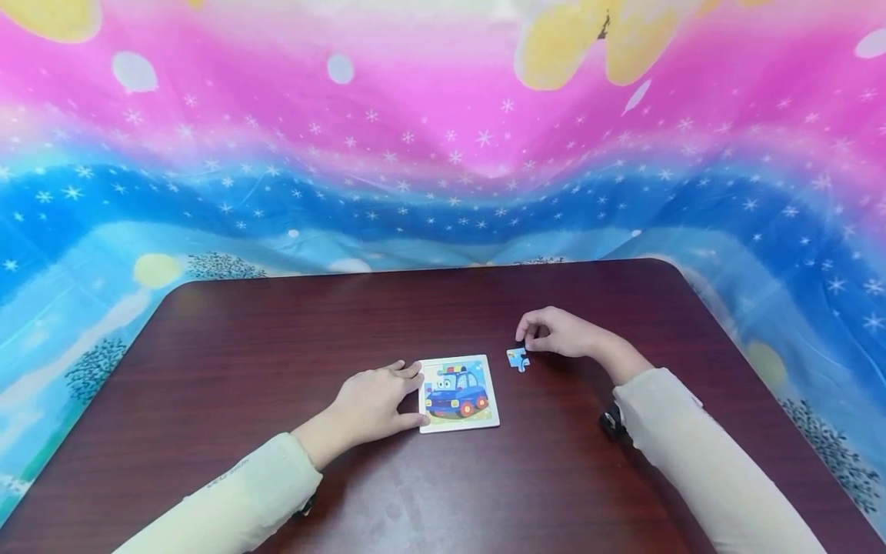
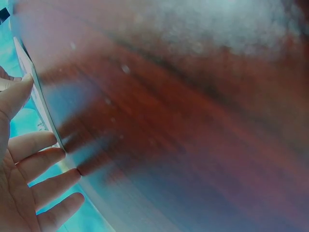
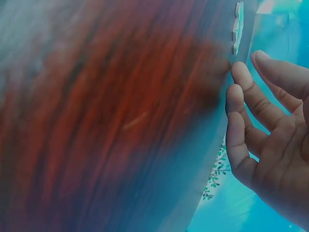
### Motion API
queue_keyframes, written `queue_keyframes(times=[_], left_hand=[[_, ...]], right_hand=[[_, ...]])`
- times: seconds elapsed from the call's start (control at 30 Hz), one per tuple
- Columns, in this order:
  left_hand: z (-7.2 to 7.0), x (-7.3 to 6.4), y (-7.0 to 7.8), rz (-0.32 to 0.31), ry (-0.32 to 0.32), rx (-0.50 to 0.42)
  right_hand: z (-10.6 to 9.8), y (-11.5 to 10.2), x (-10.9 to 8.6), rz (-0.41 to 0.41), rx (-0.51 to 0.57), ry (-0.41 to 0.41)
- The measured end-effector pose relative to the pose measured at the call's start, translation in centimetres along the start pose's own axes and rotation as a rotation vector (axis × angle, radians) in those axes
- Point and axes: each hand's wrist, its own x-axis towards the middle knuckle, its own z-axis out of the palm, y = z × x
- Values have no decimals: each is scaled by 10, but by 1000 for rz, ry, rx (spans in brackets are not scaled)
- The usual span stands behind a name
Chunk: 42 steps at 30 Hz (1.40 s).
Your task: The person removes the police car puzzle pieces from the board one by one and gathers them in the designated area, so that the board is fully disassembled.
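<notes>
A square picture puzzle with a white frame [image 1: 494, 391], showing a blue cartoon car, lies flat on the brown table. At its left side rests my left hand [image 1: 377, 400]. The thumb touches the frame's lower left, and the fingers are spread along its left edge. In the left wrist view the frame [image 2: 44, 108] appears edge-on beside that hand [image 2: 21, 179]. A loose blue puzzle piece [image 1: 517, 358] lies to the right of the frame. Just beyond it, my right hand [image 1: 562, 332] bends its fingers loosely; in the right wrist view the piece [image 3: 238, 29] sits apart from the fingertips.
The dark wooden table [image 1: 277, 331] has rounded far corners. Behind and around it hangs a pink and blue cloth [image 1: 443, 177] with snowflakes and trees. Both forearms wear pale sleeves [image 1: 692, 446], with a black device [image 1: 612, 422] under the right wrist.
</notes>
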Motion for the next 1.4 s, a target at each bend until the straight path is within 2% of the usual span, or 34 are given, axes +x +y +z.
queue_keyframes(times=[0.17,0.37,0.73,1.07,1.4], left_hand=[[-2,-2,0,7,7,-5],[-1,-1,0,12,14,2],[0,3,0,3,1,9],[0,2,-1,-11,-18,8],[-1,1,-1,6,6,-4]], right_hand=[[2,-6,5,-31,10,-6],[5,-23,12,-57,13,-29],[22,-47,35,-96,11,-77],[42,-69,53,-112,-31,-146],[51,-82,59,-158,-106,-212]])
